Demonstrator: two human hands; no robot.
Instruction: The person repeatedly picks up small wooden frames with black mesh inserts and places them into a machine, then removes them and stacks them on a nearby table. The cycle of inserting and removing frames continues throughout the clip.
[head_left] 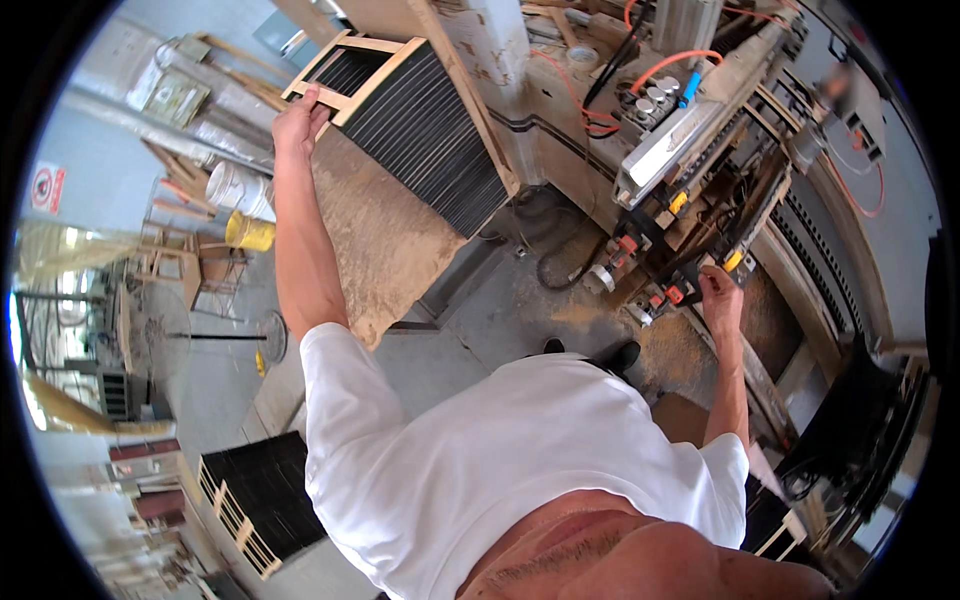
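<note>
My left hand point(298, 127) reaches to the far left, its thumb and fingers closed on the near rail of a pale wooden frame point(352, 97). That frame lies on top of a tall stack of black-edged frames point(425, 135), which stands on a dusty wooden board point(375, 225). My right hand point(722, 297) is at a woodworking machine point(690, 215) on the right, fingers bent together beside a yellow-ended part point(735, 261). What those fingers hold, if anything, is hidden. Red-and-black clamp-like parts point(668, 296) sit just left of this hand.
Orange hoses and a blue air fitting point(690, 90) lie over the machine's far side. A wooden post point(490, 60) stands between stack and machine. Another black-edged stack point(262, 495) is at the lower left. White and yellow buckets point(248, 231) stand left. Sawdust covers the floor beneath the machine.
</note>
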